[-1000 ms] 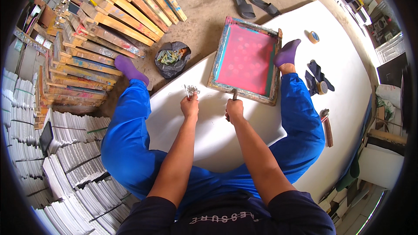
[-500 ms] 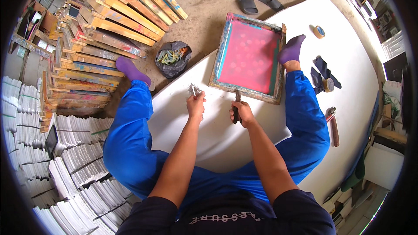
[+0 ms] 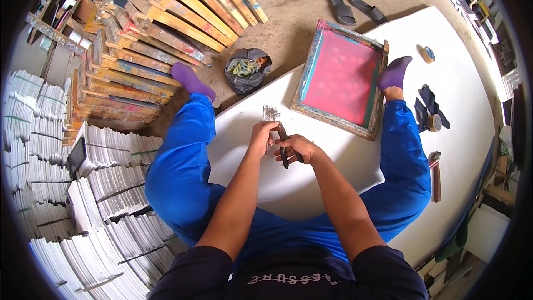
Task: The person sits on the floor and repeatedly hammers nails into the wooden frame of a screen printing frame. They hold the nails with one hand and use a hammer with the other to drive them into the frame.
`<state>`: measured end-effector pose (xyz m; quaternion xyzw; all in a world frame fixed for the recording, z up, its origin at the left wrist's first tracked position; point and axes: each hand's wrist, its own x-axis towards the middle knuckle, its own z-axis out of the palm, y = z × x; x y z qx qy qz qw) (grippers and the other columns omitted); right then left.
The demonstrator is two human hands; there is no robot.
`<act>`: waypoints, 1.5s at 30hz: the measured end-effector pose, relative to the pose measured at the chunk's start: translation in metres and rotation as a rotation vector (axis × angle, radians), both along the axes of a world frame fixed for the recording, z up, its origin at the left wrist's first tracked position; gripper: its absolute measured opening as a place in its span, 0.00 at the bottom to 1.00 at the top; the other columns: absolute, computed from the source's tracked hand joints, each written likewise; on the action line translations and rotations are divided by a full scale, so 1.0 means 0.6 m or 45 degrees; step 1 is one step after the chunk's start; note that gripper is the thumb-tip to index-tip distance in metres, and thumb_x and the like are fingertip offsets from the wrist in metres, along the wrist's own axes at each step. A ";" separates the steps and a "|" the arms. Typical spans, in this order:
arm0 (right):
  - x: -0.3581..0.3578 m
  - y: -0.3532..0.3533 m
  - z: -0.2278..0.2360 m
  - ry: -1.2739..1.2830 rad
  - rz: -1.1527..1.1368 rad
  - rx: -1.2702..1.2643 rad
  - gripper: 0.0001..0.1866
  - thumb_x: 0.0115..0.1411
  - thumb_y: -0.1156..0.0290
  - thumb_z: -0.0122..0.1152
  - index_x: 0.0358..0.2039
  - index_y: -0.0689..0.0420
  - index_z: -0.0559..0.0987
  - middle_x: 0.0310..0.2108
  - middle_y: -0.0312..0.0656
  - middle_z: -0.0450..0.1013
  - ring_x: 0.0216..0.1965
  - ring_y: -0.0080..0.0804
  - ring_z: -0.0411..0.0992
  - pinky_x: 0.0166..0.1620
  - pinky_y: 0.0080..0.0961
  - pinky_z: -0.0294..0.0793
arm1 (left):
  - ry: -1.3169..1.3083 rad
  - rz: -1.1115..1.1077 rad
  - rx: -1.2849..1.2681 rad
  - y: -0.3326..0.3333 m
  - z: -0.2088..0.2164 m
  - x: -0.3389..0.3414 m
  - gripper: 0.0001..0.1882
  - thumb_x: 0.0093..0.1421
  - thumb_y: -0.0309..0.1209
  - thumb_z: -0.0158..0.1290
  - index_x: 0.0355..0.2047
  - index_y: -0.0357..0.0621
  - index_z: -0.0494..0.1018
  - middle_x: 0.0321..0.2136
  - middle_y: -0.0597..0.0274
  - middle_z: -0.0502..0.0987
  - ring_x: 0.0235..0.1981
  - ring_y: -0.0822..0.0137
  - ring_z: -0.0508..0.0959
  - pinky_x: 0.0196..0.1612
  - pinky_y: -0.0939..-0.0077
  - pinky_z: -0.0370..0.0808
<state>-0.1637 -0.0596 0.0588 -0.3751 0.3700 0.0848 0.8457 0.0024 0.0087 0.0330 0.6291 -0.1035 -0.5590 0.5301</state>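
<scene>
My right hand grips dark-handled pliers, their handles spread apart. The jaws reach left to the fingertips of my left hand, which is closed around a slim pale rod. Whether anything sits between the jaws is hidden by my fingers. Just beyond my left hand, a small heap of thin metal bits, perhaps staples, lies on the white board. To the right of it, a wooden screen-printing frame with pink mesh rests on the board, touching neither hand.
A black bag of scraps stands beyond the board. Stacked wooden frames and paper bundles line the left. Slippers, tape, dark cloth pieces and a hammer-like tool lie around; my socked feet flank the work.
My hands have come together: the pliers have swung from the printing frame's near edge over to my left hand. Their handles are now spread wider. The whole view has shifted slightly.
</scene>
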 end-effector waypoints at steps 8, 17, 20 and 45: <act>0.018 -0.001 0.008 0.049 0.051 -0.035 0.22 0.63 0.70 0.52 0.56 0.63 0.67 0.45 0.57 0.76 0.43 0.50 0.80 0.41 0.47 0.83 | -0.152 -0.057 -0.058 0.000 -0.016 0.015 0.12 0.60 0.35 0.58 0.34 0.37 0.81 0.24 0.60 0.81 0.09 0.77 0.64 0.12 0.79 0.57; -0.058 -0.019 0.004 0.319 0.094 -0.415 0.23 0.61 0.62 0.59 0.49 0.65 0.70 0.32 0.46 0.75 0.29 0.36 0.77 0.30 0.36 0.79 | -0.745 0.030 0.266 -0.017 -0.040 0.007 0.19 0.60 0.41 0.62 0.23 0.36 0.76 0.18 0.58 0.79 0.21 0.67 0.77 0.29 0.68 0.74; -0.092 -0.046 0.035 0.454 0.099 -0.641 0.18 0.61 0.63 0.59 0.38 0.69 0.75 0.26 0.45 0.75 0.24 0.34 0.77 0.26 0.33 0.77 | -0.751 0.134 0.290 -0.015 -0.058 0.017 0.20 0.60 0.43 0.61 0.23 0.37 0.75 0.18 0.59 0.77 0.17 0.68 0.74 0.23 0.70 0.70; -0.115 -0.123 0.058 0.838 0.228 -0.984 0.16 0.53 0.71 0.50 0.32 0.74 0.77 0.22 0.56 0.76 0.21 0.46 0.78 0.21 0.40 0.76 | -0.649 0.197 0.213 -0.024 -0.046 -0.001 0.19 0.61 0.41 0.61 0.22 0.37 0.74 0.17 0.61 0.76 0.18 0.69 0.75 0.26 0.70 0.72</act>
